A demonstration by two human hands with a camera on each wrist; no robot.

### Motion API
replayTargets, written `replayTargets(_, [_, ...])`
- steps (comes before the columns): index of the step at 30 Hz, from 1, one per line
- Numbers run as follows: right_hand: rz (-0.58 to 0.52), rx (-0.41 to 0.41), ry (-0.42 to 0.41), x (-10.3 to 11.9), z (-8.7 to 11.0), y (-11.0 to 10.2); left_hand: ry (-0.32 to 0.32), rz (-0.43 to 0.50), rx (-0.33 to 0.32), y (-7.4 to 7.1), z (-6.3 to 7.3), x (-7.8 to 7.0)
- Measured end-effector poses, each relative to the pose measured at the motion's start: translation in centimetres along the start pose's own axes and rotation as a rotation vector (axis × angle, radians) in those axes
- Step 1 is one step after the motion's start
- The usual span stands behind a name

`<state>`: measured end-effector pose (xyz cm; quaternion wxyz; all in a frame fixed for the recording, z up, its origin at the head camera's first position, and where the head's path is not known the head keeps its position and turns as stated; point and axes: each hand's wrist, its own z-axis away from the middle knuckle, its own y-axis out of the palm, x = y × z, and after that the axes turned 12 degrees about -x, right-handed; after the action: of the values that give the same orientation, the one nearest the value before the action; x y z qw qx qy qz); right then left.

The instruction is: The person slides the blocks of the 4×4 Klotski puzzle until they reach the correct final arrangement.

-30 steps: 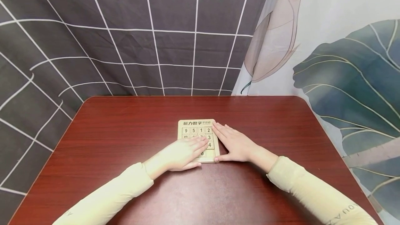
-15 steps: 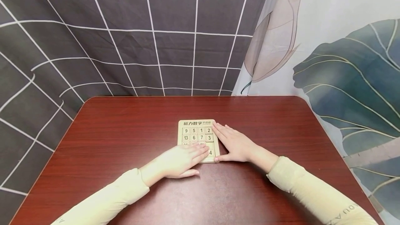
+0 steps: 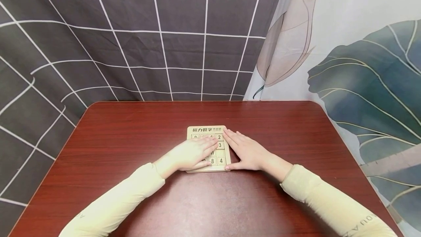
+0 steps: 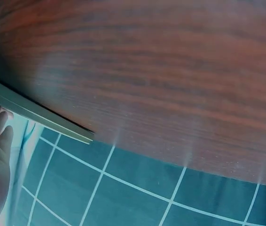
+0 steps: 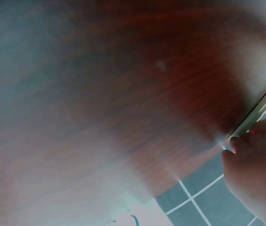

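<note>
A pale number sliding puzzle with dark printed characters along its top lies flat on the table. My left hand stretches flat across its tiles from the left, fingers straight, fingertips by the 3 tile. It covers much of the left columns. The 2, 8 and 4 tiles show, with a gap in the right column above the 4 tile. At the right edge, my right hand touches the frame with straight fingertips near the top corner and the thumb near the bottom corner. Both wrist views show the puzzle's side edge-on.
The puzzle rests on a reddish-brown wooden table with rounded far corners. Behind it hangs a dark grey curtain with a white grid. A pale curtain with leaf prints hangs on the right.
The 4 tile has slid down into the bottom right cell, leaving the gap above it. My left hand went down with it, then back up over the upper rows. My right hand stayed put.
</note>
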<state>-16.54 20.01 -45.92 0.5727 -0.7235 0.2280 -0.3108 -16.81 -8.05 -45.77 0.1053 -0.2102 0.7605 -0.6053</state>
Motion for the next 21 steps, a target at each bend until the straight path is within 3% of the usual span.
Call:
replayTargets(6, [-0.001, -0.005, 0.000, 0.0, 0.0, 0.0, 0.010, 0.002, 0.013, -0.3, 0.2, -0.4])
replayTargets(15, [0.008, 0.012, 0.006, 0.2, 0.0, -0.3, 0.113, -0.044, -0.040, -0.5, 0.9, -1.4])
replayTargets(21, [0.017, 0.013, 0.005, 0.1, 0.0, -0.2, 0.077, 0.006, -0.049, -0.2, 0.7, -0.6])
